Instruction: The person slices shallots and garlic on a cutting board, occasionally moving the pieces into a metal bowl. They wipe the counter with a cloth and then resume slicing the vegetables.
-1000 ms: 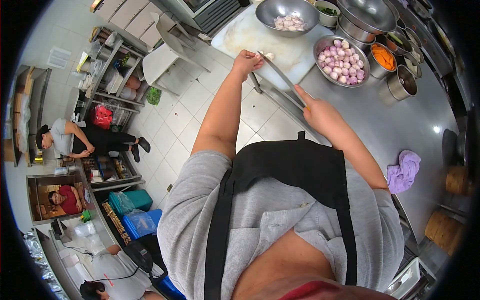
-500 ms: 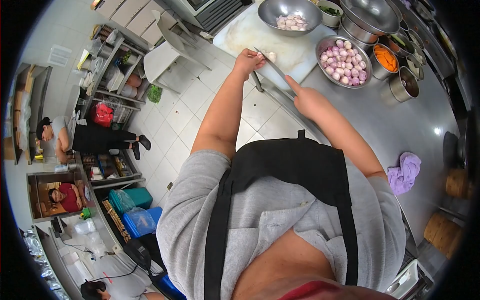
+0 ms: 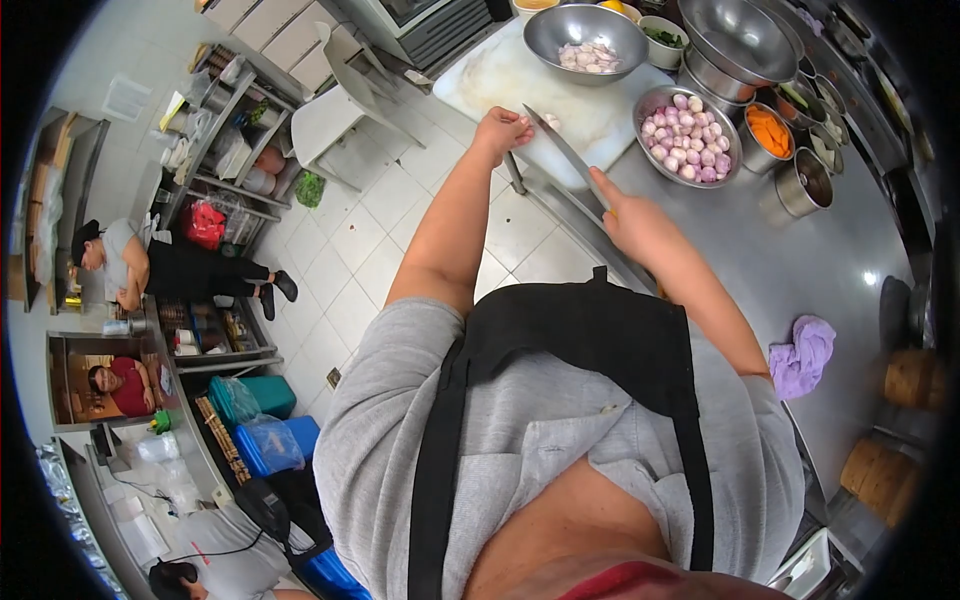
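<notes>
A knife (image 3: 562,148) is gripped in my right hand (image 3: 632,228), its blade pointing up and left over the near edge of the white cutting board (image 3: 490,70). Just left of the knife tip is my left hand (image 3: 503,133), fingers pinched together; whatever they hold is too small to name. A small pale piece (image 3: 551,121) lies on the board beside the blade. Sliced pieces (image 3: 589,57) sit in a steel bowl (image 3: 540,35) on the board. Right of the board, another bowl (image 3: 640,108) holds several peeled shallots (image 3: 686,138).
Orange pieces (image 3: 768,132) fill a small pot, with a steel pot (image 3: 803,183) beside it. A purple cloth (image 3: 803,357) lies on the steel counter (image 3: 740,235). Left are a chair (image 3: 330,122), shelves and a person in black trousers (image 3: 200,268). Other people are farther off.
The knife and my right hand have shifted slightly right and down, so the blade stands farther from my left hand. The view has shifted a little.
</notes>
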Demonstrator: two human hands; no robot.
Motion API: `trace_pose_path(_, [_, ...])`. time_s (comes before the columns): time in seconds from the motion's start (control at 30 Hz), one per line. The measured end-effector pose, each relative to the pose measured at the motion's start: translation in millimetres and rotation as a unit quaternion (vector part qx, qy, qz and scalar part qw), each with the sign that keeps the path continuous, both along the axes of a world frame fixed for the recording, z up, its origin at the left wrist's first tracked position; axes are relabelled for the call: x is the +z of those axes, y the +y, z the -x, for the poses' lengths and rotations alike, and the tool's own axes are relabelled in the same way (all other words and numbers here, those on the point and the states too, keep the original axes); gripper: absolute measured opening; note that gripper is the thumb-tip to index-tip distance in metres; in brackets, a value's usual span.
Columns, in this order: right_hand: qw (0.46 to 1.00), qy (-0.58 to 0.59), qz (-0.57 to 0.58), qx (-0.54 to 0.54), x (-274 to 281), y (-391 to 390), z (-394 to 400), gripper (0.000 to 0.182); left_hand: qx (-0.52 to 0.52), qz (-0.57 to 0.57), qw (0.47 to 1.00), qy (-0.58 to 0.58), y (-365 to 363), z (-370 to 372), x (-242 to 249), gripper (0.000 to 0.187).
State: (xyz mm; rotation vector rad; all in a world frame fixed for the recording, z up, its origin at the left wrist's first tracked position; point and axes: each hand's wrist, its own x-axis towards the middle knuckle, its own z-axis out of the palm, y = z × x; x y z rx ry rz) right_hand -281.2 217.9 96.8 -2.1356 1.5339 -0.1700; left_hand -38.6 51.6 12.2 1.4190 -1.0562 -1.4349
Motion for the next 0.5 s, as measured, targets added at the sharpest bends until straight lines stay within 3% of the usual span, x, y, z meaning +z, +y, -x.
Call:
trace_pose_path(0.23, [0.999, 0.017, -0.040, -0.007, -0.5, -1.7, -6.5, 0.065, -0.004, -0.005, 1.000, -0.005, 3.6, 4.1, 8.7, 0.026])
trace_pose_path(0.5, [1.000, 0.004, 0.008, -0.005, -1.5, 4.4, -3.1, 0.066, 0.030, 0.003, 0.999, 0.013, 3.0, 4.3, 3.1, 0.026])
